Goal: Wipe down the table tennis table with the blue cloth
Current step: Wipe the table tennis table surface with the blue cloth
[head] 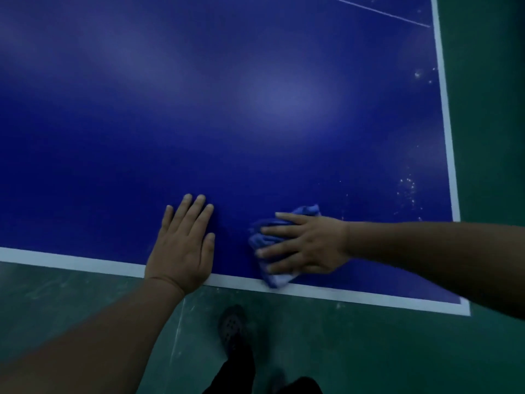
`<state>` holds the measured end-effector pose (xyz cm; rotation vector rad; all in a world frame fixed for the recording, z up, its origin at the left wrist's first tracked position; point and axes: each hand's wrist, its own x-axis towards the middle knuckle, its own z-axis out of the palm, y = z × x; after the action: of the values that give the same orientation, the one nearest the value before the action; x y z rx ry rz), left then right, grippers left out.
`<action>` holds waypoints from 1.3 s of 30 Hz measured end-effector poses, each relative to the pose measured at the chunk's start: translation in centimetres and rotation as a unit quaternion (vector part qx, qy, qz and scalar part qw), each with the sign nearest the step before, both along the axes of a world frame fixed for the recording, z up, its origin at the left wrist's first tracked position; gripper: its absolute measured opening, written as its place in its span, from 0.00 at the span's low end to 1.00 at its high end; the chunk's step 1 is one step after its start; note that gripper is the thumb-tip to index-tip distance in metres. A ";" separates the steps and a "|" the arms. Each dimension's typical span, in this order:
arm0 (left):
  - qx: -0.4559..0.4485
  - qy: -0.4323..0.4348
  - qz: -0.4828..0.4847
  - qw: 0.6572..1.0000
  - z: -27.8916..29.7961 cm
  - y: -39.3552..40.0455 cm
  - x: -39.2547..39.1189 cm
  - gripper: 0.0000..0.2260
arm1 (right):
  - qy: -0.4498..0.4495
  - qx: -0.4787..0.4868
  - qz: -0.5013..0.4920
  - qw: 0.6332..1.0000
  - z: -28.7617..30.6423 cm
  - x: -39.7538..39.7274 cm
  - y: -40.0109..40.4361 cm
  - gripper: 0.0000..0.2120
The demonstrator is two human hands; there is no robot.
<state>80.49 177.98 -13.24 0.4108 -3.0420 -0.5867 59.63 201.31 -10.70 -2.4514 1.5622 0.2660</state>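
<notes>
Wiping is underway near the table's near-right corner: the blue cloth [279,243] sits bunched on the table tennis table [255,123], just inside the near white edge line [71,261], directly under the right hand [305,244]. Its fingers lie straight and slightly spread, pressing the cloth flat and pointing left. The left hand [181,243] rests flat just left of it, fingers together, bracing. White specks [407,189] lie to the right, toward the side edge, behind the wrist, so I'd guess the next pass goes rightward.

Table [255,109] open ahead and left of blue cloth [265,237], left hand [181,248] beside it
</notes>
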 end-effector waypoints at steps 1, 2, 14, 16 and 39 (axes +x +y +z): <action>0.000 -0.002 -0.001 1.000 0.0 0.0 0.0 0.27 | -0.003 0.005 0.033 0.999 0.5 -1.1 1.2 0.24; -0.001 -0.001 -0.001 1.000 0.0 0.0 0.0 0.26 | 0.015 0.006 0.046 0.999 0.7 -2.5 1.4 0.24; 0.043 0.005 0.015 0.999 0.1 -0.2 0.1 0.28 | -0.005 -0.030 -0.379 0.925 -0.9 4.3 2.2 0.24; 0.035 0.002 0.014 0.999 0.2 0.0 0.1 0.28 | 0.014 -0.025 -0.546 0.837 -0.8 5.3 10.0 0.25; -0.016 -0.021 -0.001 1.000 0.2 0.1 -0.1 0.28 | 0.021 -0.055 -0.871 0.487 -0.3 1.8 3.7 0.26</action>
<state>80.38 178.05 -13.05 0.4245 -3.0878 -0.5357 61.39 205.02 -11.01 0.1582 2.9790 -0.1919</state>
